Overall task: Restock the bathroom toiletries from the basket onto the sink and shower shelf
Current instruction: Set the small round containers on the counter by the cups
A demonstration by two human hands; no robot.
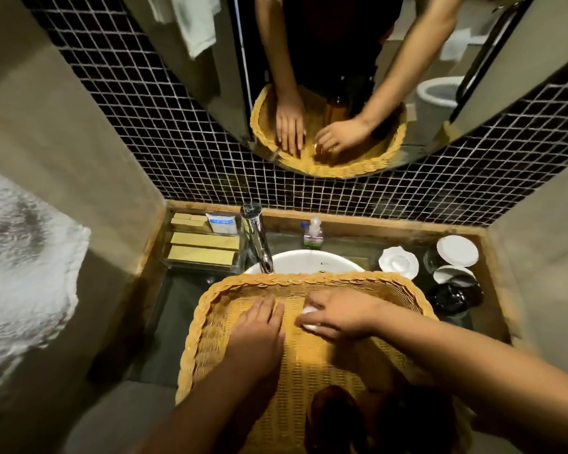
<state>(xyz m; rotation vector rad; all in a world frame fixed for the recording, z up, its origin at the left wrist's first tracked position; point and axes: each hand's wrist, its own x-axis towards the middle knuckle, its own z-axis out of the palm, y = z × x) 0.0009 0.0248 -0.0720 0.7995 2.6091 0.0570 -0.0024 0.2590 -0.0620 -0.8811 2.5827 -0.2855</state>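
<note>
Brown bottle (pixel 335 417) nearest, blurred, pose unclear, inside wicker basket (pixel 276 278) perched over sink basin (pixel 309 262). Likely risks: basket tipping off the basin under uneven pressure; small white toiletry (pixel 309 310) slipping from a loose hold. Left hand (pixel 256 332) flat, fingers straight, pressing basket floor. Right hand (pixel 338 312) just beside it, fingers curled round the white toiletry.

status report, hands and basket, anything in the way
Left hand flat on basket floor, empty. Right hand grips small white item inside basket. Basket sits over sink, tap just beyond far rim.
</note>
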